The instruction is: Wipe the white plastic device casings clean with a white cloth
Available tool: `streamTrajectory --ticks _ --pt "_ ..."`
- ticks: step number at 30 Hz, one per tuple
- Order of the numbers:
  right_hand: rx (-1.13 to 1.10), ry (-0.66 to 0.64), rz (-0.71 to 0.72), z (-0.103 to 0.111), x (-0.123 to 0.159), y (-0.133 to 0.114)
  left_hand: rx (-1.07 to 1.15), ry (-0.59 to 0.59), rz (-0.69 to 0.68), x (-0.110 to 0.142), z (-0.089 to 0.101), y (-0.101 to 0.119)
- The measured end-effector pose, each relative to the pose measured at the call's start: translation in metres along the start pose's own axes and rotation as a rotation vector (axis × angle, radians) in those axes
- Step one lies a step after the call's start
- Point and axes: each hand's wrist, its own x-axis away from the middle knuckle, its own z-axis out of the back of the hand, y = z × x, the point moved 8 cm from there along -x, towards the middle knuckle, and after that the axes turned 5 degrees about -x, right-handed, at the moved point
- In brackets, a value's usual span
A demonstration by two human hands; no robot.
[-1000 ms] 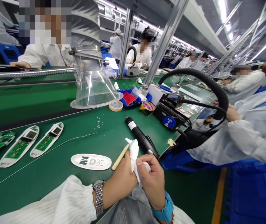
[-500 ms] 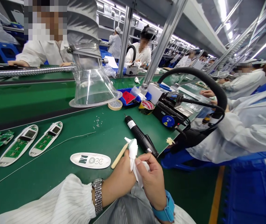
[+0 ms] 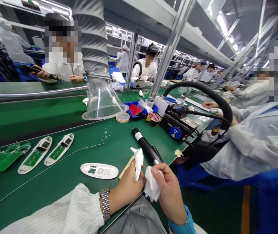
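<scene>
As you sat at the green bench (image 3: 63,182), your left hand (image 3: 126,187) was closed on a small white plastic piece (image 3: 138,162), which stood up out of the grip with its pointed tip toward the far side. Your right hand (image 3: 170,191) pinched a crumpled white wipe (image 3: 151,184) between thumb and fingers, just beside that piece. Whether the cloth touched the plastic could not be told.

A wooden stick (image 3: 126,167) ran out from behind your left hand toward the bench, though whether you gripped it could not be told. Just left of that hand lay a white oval panel (image 3: 99,171), and further left were two white housings (image 3: 35,155) fitted with circuit boards, then loose green circuit boards (image 3: 5,161) near the bench edge. Just ahead of your hands lay a black electric screwdriver (image 3: 145,146) — its tip close to your right hand. Further ahead stood a soldering station (image 3: 175,123) and a blue tray (image 3: 130,109), with a clear fume hood (image 3: 103,104) on a ribbed duct beyond your left hand. To the right of your grip sat a co-worker's white sleeve (image 3: 251,139).
</scene>
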Motion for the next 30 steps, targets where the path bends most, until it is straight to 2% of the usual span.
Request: streamTrajectory --ticks 10,18,27,30 --pt "-0.063 0.087 0.093 0.022 0.012 -0.043 -0.076 0.122 0.044 0.007 0.004 -0.002" --pt "-0.055 0.127 0.087 0.024 0.016 -0.048 -0.074 0.104 0.035 0.008 0.004 0.000" --pt "-0.080 0.194 0.150 0.014 -0.019 -0.070 -0.009 0.053 0.010 0.005 0.003 0.000" --pt "-0.106 0.179 0.148 0.005 -0.034 -0.066 0.000 0.032 0.021 -0.001 -0.002 -0.011"
